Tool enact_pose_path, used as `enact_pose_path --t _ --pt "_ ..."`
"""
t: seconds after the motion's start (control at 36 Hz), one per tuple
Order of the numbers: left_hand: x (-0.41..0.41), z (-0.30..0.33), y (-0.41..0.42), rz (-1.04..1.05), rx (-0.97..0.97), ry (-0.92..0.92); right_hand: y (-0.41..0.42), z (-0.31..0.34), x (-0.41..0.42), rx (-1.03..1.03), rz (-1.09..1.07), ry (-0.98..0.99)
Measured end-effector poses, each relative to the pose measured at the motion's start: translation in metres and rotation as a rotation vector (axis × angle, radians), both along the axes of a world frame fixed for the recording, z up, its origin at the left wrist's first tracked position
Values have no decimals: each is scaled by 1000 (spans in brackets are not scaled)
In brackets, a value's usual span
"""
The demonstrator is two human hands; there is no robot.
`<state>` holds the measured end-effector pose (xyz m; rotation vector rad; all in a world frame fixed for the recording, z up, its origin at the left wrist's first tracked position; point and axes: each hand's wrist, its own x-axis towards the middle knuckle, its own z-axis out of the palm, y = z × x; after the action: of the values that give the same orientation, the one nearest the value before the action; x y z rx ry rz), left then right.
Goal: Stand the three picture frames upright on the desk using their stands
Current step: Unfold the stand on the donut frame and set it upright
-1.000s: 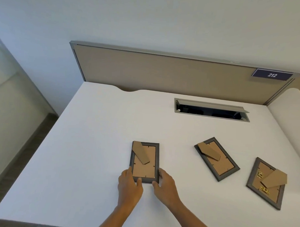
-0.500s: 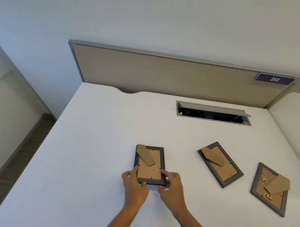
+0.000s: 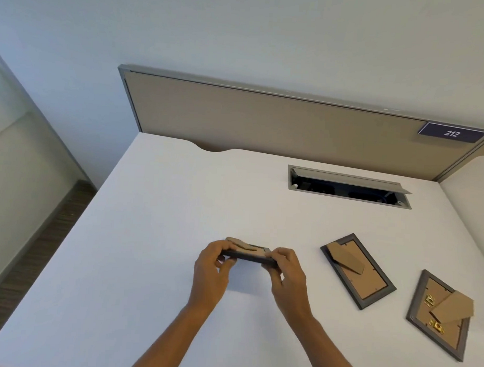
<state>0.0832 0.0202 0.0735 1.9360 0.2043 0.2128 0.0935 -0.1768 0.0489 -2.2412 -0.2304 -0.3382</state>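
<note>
A dark picture frame (image 3: 250, 253) with a brown cardboard back is lifted at its near edge, tilted so I see it almost edge-on; its cardboard stand sticks out at the top left. My left hand (image 3: 211, 270) grips its left end and my right hand (image 3: 287, 272) grips its right end. A second frame (image 3: 358, 272) lies face down to the right, stand flat on its back. A third frame (image 3: 439, 313) lies face down at the far right, its stand angled over small brass clips. All rest on the white desk (image 3: 166, 208).
A beige partition panel (image 3: 265, 121) runs along the desk's far edge, with a "212" label (image 3: 452, 133) at its right. An open cable tray slot (image 3: 350, 187) is cut into the desk behind the frames. The desk's left edge drops to the floor.
Both hands have closed on the near frame's ends and raised its near edge off the desk, from lying flat to steeply tilted. The other two frames have not moved.
</note>
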Motion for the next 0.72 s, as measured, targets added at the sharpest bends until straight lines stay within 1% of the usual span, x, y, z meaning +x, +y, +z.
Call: enact_pose_path --t 0.08,0.17,0.22,0.25,0.36,0.44,0.5,0.72 --pt "10 12 8 -14 -55 24 -6 18 8 70 68 17" --pt "12 25 15 -40 -19 -4 -15 38 12 59 109 53" --pt "9 34 15 -38 17 -6 -21 51 12 100 86 156" --pt "8 38 12 -33 13 10 -22 56 11 157 78 219" --pt "4 54 -2 -24 -143 105 -24 78 5 378 30 405" --pt "2 65 -12 -20 -368 170 -27 89 1 501 -14 516" --pt "0 71 -18 -1 -459 202 -30 95 0 570 -16 580" --pt "-1 85 -36 85 -514 211 -40 111 -8 771 -53 711"
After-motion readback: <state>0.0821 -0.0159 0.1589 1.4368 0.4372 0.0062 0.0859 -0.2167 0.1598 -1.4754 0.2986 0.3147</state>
